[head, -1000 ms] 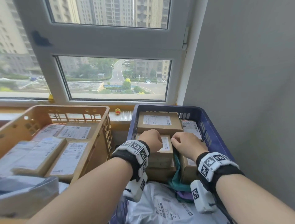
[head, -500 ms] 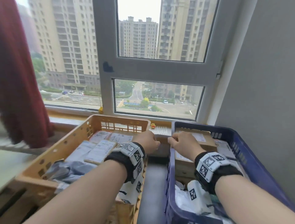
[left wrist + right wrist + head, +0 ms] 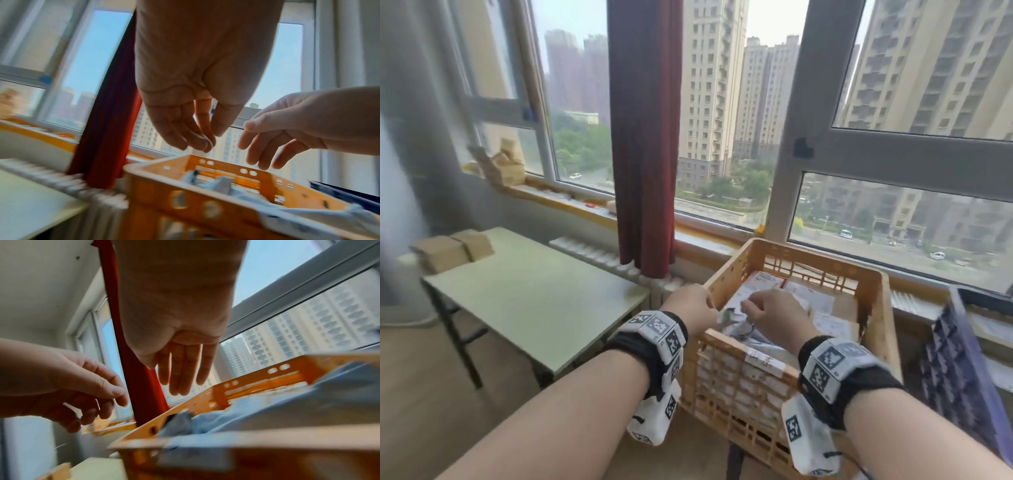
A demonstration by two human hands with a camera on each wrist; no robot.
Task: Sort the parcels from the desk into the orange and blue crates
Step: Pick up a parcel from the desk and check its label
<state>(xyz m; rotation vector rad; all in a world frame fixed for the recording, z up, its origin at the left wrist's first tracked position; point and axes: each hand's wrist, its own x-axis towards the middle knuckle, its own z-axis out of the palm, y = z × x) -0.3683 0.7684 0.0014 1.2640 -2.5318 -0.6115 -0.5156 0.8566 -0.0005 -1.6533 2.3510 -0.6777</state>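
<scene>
While both hands, left hand (image 3: 690,305) and right hand (image 3: 777,317), hang slack and empty, the orange crate (image 3: 736,274) looks full; cardboard parcels (image 3: 448,250) remain at the desk's (image 3: 527,294) far-left corner.

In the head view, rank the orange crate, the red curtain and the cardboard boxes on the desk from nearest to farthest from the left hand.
1. Orange crate: just right of the left hand, at its near left corner.
2. Red curtain: hanging behind the hand, by the window.
3. Cardboard boxes: far left, on the desk's back corner.
</scene>
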